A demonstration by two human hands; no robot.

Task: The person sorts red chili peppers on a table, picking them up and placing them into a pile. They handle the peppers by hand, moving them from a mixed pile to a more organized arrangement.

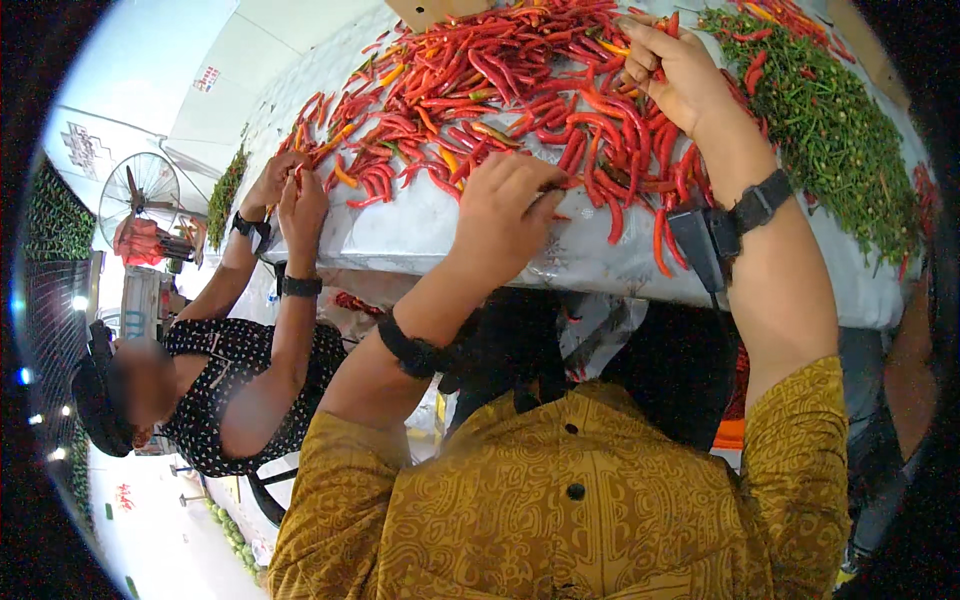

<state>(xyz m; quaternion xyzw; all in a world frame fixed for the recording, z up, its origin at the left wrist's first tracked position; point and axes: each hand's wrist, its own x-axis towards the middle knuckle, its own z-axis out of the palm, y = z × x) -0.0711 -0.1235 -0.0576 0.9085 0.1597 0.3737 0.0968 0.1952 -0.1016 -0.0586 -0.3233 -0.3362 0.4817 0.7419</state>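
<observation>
Head view: your right hand (678, 75) appears to pinch a slender, glossy red chilli (673, 24) over heaped red chillies (500, 75); your left hand (505, 215) curls nearby, grip hidden. Dragging the boxy black wrist device (700, 245) could sweep chillies off the white plastic-covered table (400, 240).

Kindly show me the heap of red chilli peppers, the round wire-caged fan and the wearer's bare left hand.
Heap of red chilli peppers (487, 76): head view, its middle.
Round wire-caged fan (137, 201): head view, its hub.
Wearer's bare left hand (502, 218): head view, its back.
</observation>
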